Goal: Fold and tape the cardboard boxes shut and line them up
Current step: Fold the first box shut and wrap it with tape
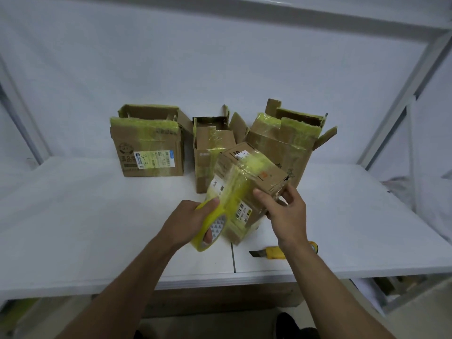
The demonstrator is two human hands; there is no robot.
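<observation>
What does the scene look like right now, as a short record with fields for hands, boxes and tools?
Left hand: grips the yellow tape roll, which is against the small box
Right hand: holds the small box, which is tilted and has tape across it
Open boxes: left box, middle box, right box, all at the back with flaps up
Tool: utility knife lying on the table

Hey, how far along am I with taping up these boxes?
Done: the small box looks folded shut, with yellow tape already across it. In hand: your left hand grips the tape roll against it while your right hand holds its far end. Left: the left box, middle box and right box at the back all stand with top flaps open, so closing, taping and lining up remain.
</observation>
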